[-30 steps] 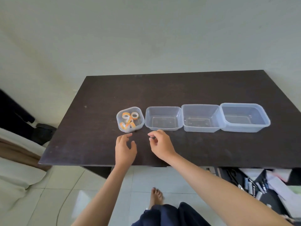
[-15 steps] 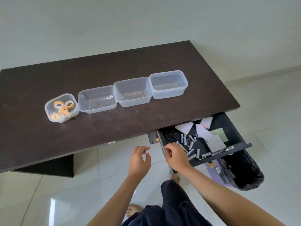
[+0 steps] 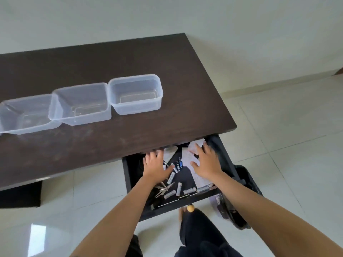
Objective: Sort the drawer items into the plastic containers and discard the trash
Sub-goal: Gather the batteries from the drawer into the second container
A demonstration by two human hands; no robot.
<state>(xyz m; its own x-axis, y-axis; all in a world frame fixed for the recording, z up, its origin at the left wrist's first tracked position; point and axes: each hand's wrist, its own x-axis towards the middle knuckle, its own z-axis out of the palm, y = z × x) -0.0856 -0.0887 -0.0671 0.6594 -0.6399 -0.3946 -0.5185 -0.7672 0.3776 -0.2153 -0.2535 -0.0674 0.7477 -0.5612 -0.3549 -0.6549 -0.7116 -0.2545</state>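
Note:
The black drawer (image 3: 221, 149) is pulled out under the dark table's front right corner. Inside lie several batteries (image 3: 171, 178), clothespins (image 3: 163, 190) and white paper slips (image 3: 187, 155). My left hand (image 3: 156, 166) is spread flat over the drawer's left part, fingers apart, holding nothing. My right hand (image 3: 206, 162) hovers spread over the paper slips on the right, also without a grip. Three clear plastic containers (image 3: 135, 93) stand in a row on the table, all with nothing in them.
A black trash bin (image 3: 245, 193) with a liner stands on the floor right of the drawer. The drawer front has a round wooden knob (image 3: 190, 208). My dark-clad legs are below it. The floor is glossy white tile.
The view swung right and down from the table to the drawer. Both hands moved from the table edge into the drawer and spread out. The container with orange rings left the view.

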